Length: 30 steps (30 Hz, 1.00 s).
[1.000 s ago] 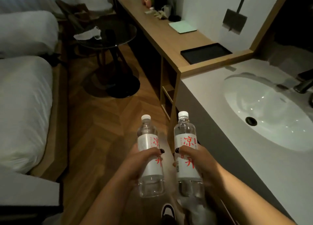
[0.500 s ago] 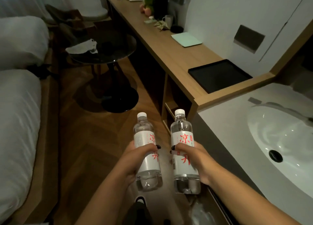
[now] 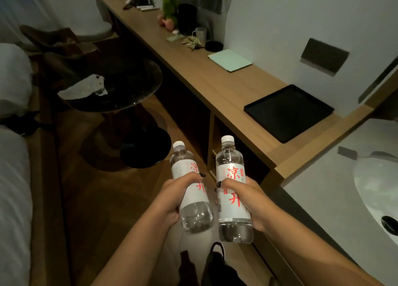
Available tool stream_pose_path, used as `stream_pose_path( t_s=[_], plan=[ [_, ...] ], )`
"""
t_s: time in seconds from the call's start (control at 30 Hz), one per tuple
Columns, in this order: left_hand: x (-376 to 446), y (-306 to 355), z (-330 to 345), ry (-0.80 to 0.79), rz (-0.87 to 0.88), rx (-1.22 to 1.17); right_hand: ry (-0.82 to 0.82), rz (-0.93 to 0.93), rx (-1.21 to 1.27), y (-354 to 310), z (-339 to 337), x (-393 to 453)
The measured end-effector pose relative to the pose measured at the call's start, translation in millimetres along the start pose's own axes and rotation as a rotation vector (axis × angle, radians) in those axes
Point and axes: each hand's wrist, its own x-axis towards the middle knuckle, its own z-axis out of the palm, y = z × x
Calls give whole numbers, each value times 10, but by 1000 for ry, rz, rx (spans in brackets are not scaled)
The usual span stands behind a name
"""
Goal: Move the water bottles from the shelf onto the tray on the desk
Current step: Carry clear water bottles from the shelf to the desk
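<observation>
— Starting at the left edge, what lies there?

— White bedding (image 3: 13, 188) runs down that side; past it a round dark table (image 3: 120, 85) stands on the wooden floor (image 3: 90, 199), with a crumpled white cloth (image 3: 84, 88) on its top; a brown chair (image 3: 58, 42) sits behind it.

— And the hands?

— The left hand (image 3: 172, 199) grips the left bottle (image 3: 190, 191), fingers curled round its white label; that bottle tilts a little to the left, white cap up; just beside it, the right hand (image 3: 247, 199) grips the right bottle (image 3: 233, 191) the same way, and that one stands nearly upright (the red characters on its label face the camera); both bottles are held in the air above the floor, close together but apart.

— Where is the tray?

— The black tray (image 3: 288, 112) lies flat on the long wooden desk (image 3: 215, 87), near the desk's close end, up and to the right of the bottles and well apart from them; further along the desk lie a pale green pad (image 3: 230, 60), a grey mug (image 3: 200, 34) and a green plant (image 3: 169, 7).

— And furthest right?

— A white counter (image 3: 323, 199) with a sink (image 3: 379, 191) set into it, its dark drain (image 3: 389, 222) at the frame's edge.
</observation>
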Motion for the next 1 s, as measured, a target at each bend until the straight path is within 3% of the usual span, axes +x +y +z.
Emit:
stream_pose_path(
  t_s=[0.63, 1.0],
  plan=[
    [1803, 1690, 323, -109, -35, 90, 112, 31, 28, -1510, -5, 2003],
    [2925, 2649, 90, -275, -125, 163, 274, 22, 237, -2071, 327, 2993]
  ],
)
